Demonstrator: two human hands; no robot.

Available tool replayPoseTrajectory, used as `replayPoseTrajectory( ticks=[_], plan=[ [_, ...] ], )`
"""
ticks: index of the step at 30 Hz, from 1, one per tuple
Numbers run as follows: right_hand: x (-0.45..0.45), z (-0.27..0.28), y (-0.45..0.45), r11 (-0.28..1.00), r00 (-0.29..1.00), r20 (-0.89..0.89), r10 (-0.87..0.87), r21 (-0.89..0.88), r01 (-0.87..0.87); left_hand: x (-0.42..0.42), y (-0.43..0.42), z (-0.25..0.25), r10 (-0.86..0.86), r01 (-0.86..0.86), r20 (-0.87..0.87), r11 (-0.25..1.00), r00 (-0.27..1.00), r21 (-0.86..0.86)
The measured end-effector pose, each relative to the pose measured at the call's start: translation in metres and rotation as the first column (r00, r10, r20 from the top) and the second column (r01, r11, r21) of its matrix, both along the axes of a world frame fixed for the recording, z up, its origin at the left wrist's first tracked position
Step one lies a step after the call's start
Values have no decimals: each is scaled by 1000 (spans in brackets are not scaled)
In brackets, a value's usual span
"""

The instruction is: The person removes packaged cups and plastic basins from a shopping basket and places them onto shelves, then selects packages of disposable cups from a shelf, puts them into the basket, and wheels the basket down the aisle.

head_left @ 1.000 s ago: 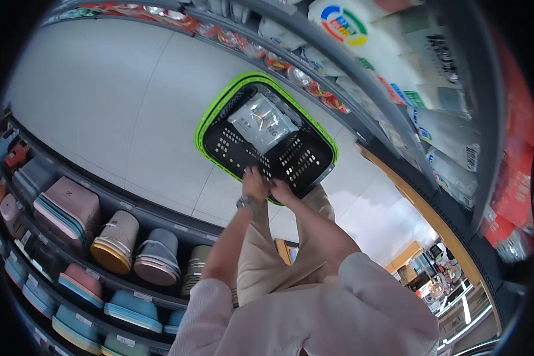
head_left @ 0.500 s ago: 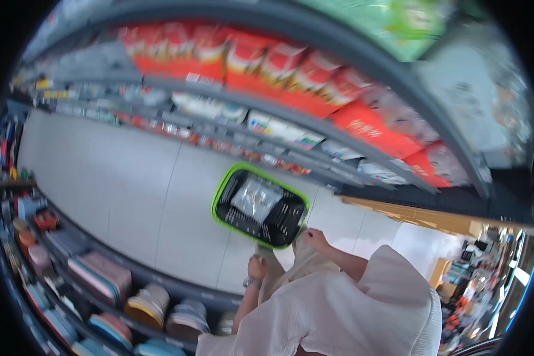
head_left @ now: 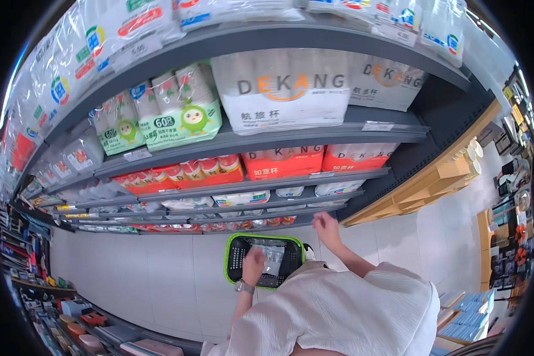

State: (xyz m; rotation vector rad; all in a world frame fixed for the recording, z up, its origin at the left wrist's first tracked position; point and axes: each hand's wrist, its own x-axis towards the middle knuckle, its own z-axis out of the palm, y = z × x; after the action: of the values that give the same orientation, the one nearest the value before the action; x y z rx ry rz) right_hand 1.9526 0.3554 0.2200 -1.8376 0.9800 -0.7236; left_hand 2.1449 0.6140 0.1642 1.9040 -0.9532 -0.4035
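Observation:
My left hand [head_left: 253,265], with a watch [head_left: 244,287] at the wrist, hangs over the basket with its fingers curled in and nothing visible in them. To the right of the basket, my right hand [head_left: 326,228] is raised in front of the low shelves, its fingers loosely bent, apart and holding nothing. A black shopping basket [head_left: 236,237] with a green rim stands on the floor by my feet. Inside it lies a clear plastic packet [head_left: 273,258], partly behind my left hand; its contents are too small to name.
Shelves ahead hold white DEKANG cup packs [head_left: 288,89], green-labelled cup packs [head_left: 181,121] and red cup packs [head_left: 283,161]. Clear-wrapped packs [head_left: 243,12] fill the top shelf [head_left: 279,37]. A wooden display unit [head_left: 409,187] stands right. Pale tiled floor [head_left: 172,261] runs left, with another shelf behind.
The view has swung up and round to face the shelves, bringing upper packs into sight. My hands have risen, the left now over the basket, and my right fingers look looser.

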Motion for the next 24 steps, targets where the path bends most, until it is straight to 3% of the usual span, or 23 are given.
replayPoseTrajectory(
  ticks=[2, 6, 10, 13, 16, 18, 20, 21, 23, 24],
  plan=[
    [17, 52, -25, 996, 985, 162, -65, -41, 73, 22, -48, 89, 16, -16, -1, 1000, 1000, -7],
    [38, 163, -78, 887, 919, 390, -57, -403, 226, 49, -122, 229, 176, -92, 250, 945, 952, -314],
    [42, 253, -119, 758, 860, 510, 6, -563, 329, 70, -172, 322, 234, -52, 303, 862, 924, -505],
    [52, 299, -146, 666, 872, 489, 0, -651, 365, 92, -205, 361, 295, -35, 394, 836, 871, -548],
    [72, 322, -163, 637, 886, 459, -57, -667, 387, 106, -236, 377, 310, -93, 330, 839, 892, -537],
    [83, 323, -174, 702, 905, 424, -31, -636, 322, 108, -247, 384, 297, -93, 338, 857, 893, -508],
    [92, 325, -178, 846, 898, 440, 17, -485, 222, 104, -256, 388, 262, -66, 295, 840, 919, -539],
    [95, 327, -178, 848, 896, 443, 28, -484, 214, 106, -257, 389, 273, -74, 298, 839, 915, -540],
    [95, 331, -175, 969, 900, 434, 42, -239, 70, 109, -257, 389, 339, -156, 288, 845, 895, -511],
    [95, 332, -174, 969, 899, 434, 52, -240, 60, 107, -255, 391, 372, -196, 284, 845, 884, -497]
  ],
)
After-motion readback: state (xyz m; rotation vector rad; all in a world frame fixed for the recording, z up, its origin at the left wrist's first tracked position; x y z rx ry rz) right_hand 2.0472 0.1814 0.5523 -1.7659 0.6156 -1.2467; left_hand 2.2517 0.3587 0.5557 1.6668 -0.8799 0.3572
